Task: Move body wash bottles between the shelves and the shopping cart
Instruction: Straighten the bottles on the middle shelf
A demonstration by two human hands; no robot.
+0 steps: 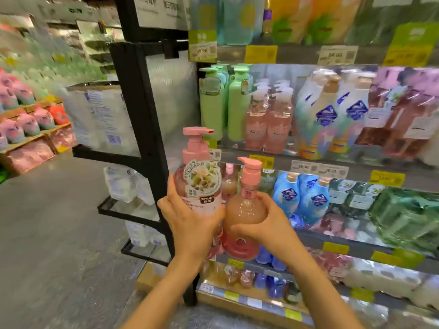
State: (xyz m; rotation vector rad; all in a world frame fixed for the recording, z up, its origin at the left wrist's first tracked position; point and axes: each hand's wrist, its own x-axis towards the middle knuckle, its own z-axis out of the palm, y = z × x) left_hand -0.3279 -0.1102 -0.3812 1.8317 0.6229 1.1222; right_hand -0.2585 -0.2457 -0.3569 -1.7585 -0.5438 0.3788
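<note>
My left hand (190,217) grips a tall pink pump bottle of body wash (198,176) with a flower label, held upright in front of the shelf's left end. Right beside it, my right hand (266,222) holds a rounder pink pump bottle (244,205), fingers wrapped round its belly. The two bottles almost touch. Both sit in the air at the height of the third shelf (308,166). No shopping cart is in view.
The shelves to the right carry green bottles (211,105), pink twin packs (268,119), blue refill bags (301,195) and green packs (403,214). A black side rack (140,119) with white packets stands left of the shelf. Grey aisle floor (59,233) lies to the left.
</note>
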